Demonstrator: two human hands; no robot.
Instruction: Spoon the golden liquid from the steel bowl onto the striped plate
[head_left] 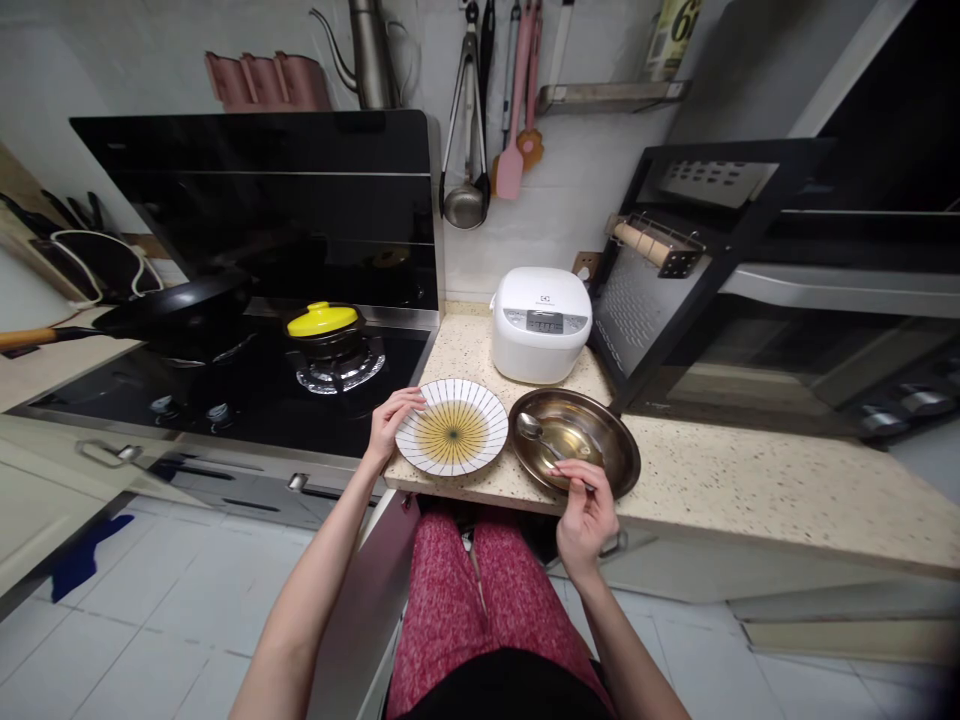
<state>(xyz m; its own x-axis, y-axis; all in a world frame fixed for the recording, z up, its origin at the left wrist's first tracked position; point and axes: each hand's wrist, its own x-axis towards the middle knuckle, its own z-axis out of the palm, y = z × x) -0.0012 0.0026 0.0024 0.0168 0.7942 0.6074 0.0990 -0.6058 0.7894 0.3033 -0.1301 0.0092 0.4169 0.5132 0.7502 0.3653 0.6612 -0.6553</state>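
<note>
Head view: the right hand (589, 518) pinches a spoon (530, 427) over a metal bowl (618, 450); the left hand (388, 422) holds a plate (489, 412) beside it on the table (720, 470). Spoon work seems in hand, needing a steady pinch.

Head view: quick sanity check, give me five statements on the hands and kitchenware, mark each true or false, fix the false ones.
1. The left hand touches the left edge of the plate. True.
2. The spoon is in the left hand. False: the right hand holds it, over the metal bowl.
3. The white rice cooker stands on the stove. False: it stands on the countertop.
4. In the picture, the wok is left of the lidded pot. True.
5. The pot's lid is red. False: it is yellow.
</note>
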